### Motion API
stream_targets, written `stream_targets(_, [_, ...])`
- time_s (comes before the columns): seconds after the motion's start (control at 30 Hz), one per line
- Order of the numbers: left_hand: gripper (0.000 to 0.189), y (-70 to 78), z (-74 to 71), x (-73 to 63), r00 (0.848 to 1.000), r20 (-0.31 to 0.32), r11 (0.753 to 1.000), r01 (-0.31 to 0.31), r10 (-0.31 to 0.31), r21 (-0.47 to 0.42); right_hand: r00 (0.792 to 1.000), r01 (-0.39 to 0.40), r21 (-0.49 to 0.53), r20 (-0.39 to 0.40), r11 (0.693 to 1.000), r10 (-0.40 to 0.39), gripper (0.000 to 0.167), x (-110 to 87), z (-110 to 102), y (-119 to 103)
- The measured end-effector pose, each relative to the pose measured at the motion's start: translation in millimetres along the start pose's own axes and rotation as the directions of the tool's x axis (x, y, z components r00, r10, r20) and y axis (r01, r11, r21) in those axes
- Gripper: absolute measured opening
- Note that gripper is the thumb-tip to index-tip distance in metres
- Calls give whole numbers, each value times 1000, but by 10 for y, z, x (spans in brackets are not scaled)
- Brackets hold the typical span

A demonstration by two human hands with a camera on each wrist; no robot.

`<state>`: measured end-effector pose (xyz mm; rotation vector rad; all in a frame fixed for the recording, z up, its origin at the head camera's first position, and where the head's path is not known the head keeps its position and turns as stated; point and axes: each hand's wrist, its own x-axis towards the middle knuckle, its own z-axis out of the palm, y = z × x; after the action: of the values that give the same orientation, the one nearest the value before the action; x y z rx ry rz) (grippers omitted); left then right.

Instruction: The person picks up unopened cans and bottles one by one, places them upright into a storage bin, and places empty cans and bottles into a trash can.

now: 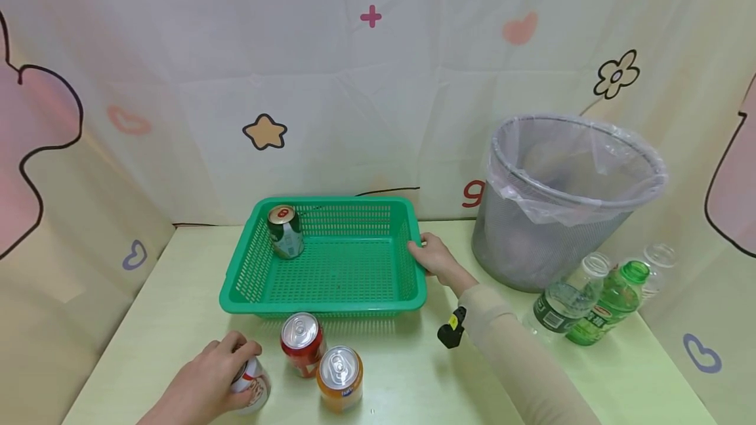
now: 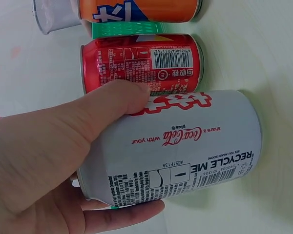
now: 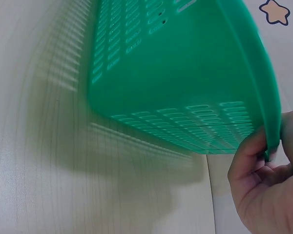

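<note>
to handle the white can [image 1: 255, 391] well, i'd keep it upright, hold it high near its top end, and draw it straight up, so that my thumb doesn't nudge the red can [image 1: 307, 358] just beside it or the orange can [image 1: 342, 397] farther right. meanwhile i'd hold the green basket [image 1: 331, 308] level with light, steady pressure, enough to stop it sliding without bending its rim. my left grip [image 1: 211, 372] is closed round the white can's upper part, thumb on one side, fingers on the other; whether its base touches the surface [image 1: 153, 320] i can't tell. my right grip [image 1: 437, 258] pinches the basket's right rim, thumb over it and fingers curled beneath. a dark green can [image 1: 287, 240] stands inside, in the far left corner.
</note>
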<state>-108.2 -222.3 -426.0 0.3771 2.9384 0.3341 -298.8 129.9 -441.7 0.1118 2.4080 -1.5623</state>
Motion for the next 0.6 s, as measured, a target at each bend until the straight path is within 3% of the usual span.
stream_targets(0.23, [53, 18, -3, -4, 1000, -7, 999, 5, -5, 43, 1000, 2, -5, -7, 1000, -2, 36, 4, 0, 14])
stream_targets(0.6, [56, 11, -20, -16, 1000, 21, 1000, 14, -15, 16, 1000, -7, -17, -18, 1000, 6, 38, 18, 14, 13])
